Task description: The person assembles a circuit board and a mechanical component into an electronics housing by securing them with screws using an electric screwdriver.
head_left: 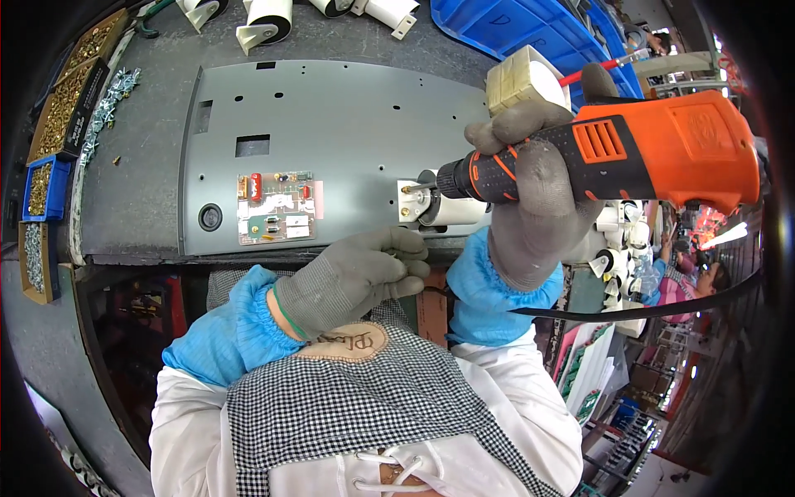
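A grey metal panel (331, 108) with several holes lies on the bench. On its lower left part sits a circuit board (277, 211). My gloved right hand (542, 178) is wrapped round an orange and black power screwdriver (687, 153). The bit points left, and its tip meets a screw on the flange of a white cylindrical part (451, 211) at the panel's near edge. My gloved left hand (356, 273) is just left of that part, by the panel's front edge. Its fingers are loosely bent and apart, with nothing visible in them; the palm is partly hidden.
Boxes of brass-coloured screws (62, 112) and a small blue bin (47, 190) line the left edge, beside loose silver screws (108, 103). White cylindrical parts (269, 16) lie at the back. A blue crate (505, 29) and a cream block (526, 79) stand back right. Other people are at right.
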